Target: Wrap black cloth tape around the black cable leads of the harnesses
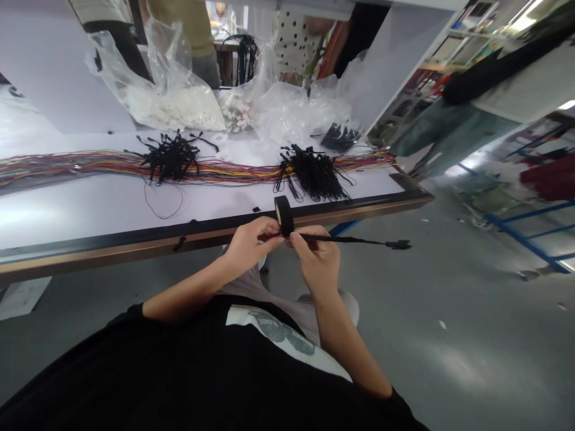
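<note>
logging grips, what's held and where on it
Left hand and right hand pinch a black cable at the end away from its connector, tape roll between them.

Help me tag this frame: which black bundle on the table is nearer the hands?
The right bundle, just past the tape roll on the cable that the left hand and right hand grip; the left bundle lies farther aside.

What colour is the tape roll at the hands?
Black, in the head view; the tape roll matches the cable pinched by left hand and right hand.
</note>
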A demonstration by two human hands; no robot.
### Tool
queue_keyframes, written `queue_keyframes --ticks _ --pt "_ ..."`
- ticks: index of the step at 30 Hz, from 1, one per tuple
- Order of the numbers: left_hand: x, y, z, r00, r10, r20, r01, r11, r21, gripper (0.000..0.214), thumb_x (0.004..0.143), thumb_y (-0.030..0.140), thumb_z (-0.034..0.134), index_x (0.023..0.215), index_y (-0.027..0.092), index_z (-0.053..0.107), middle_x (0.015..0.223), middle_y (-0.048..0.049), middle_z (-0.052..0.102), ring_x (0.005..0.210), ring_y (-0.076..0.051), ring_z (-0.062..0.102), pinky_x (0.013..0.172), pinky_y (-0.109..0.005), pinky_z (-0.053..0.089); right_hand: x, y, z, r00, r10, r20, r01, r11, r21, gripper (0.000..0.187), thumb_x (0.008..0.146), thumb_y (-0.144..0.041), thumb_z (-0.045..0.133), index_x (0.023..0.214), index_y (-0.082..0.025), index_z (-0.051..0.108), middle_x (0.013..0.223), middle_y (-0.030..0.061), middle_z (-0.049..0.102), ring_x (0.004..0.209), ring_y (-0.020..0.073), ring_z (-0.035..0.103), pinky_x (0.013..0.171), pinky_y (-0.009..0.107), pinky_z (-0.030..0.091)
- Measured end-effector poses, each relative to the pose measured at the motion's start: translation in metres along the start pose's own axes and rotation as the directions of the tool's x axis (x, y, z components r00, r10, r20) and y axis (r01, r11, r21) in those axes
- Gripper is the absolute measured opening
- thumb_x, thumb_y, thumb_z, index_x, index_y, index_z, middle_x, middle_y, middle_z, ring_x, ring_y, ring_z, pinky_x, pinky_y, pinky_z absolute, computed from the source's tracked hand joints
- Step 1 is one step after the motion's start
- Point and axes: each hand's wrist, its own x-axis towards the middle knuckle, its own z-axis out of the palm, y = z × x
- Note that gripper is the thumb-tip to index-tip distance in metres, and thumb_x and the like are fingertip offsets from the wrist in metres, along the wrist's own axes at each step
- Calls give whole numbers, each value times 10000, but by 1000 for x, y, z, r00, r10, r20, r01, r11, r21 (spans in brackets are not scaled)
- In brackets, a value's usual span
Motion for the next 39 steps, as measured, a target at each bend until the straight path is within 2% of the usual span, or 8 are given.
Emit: queue_keyframes --ticks 7,11,16,22,28,31,35,39 --pt "0 2 -1 997 -75 -19 73 994 -84 21 699 154 606 685 151 590 634 10 620 622 -120 584 642 -263 492 -3 3 4 996 -92 -11 92 996 3 106 747 -287 603 667 -219 597 771 8 660 706 152 604 672 319 492" --pt "6 6 -3 964 -224 147 263 896 -357 93 657 153 647 671 134 557 548 27 569 504 -92 543 561 -249 483 -1 6 5 998 -68 -12 68 996 51 141 747 -297 601 638 -214 567 769 10 663 695 153 607 657 321 487" --pt "15 -2 -4 904 -169 393 366 781 -506 279 623 344 710 660 136 530 522 24 529 436 -67 486 431 -201 402 2 -5 0 994 -95 47 98 993 -59 155 724 -267 604 592 -209 549 685 -2 653 649 144 585 634 300 464" --pt "14 -8 4 877 -290 384 472 677 -565 400 622 525 641 683 158 495 534 31 476 421 -57 422 390 -199 322 -1 -3 2 999 -38 -20 37 999 -19 176 737 -303 608 596 -206 567 692 0 651 674 149 590 660 306 481" --pt "-1 3 -5 993 -7 116 57 899 -434 619 414 471 815 863 178 506 796 -6 520 715 -120 507 655 -255 453 2 -4 1 998 36 -59 -35 999 29 185 727 -296 613 574 -196 585 653 -7 622 637 137 577 660 299 473" --pt "-2 2 -14 928 243 281 -167 949 -267 723 310 513 834 882 186 538 929 -40 515 852 -169 504 772 -285 452 3 -10 -5 996 22 84 -20 999 -29 157 710 -293 626 588 -198 601 657 -5 629 658 145 584 652 290 451" --pt "5 -4 -15 927 145 346 -104 985 -135 369 712 502 613 865 172 555 816 -25 562 733 -134 530 702 -269 456 7 -12 -9 977 -86 195 95 995 -37 148 718 -270 615 590 -208 577 737 2 640 736 159 603 711 310 454" --pt "10 -3 -8 949 71 308 -117 984 136 130 769 285 562 776 160 598 731 -11 623 677 -131 565 651 -238 446 14 -7 -4 943 -272 192 298 946 -126 167 694 -249 630 550 -209 556 807 18 588 793 164 571 757 316 445"
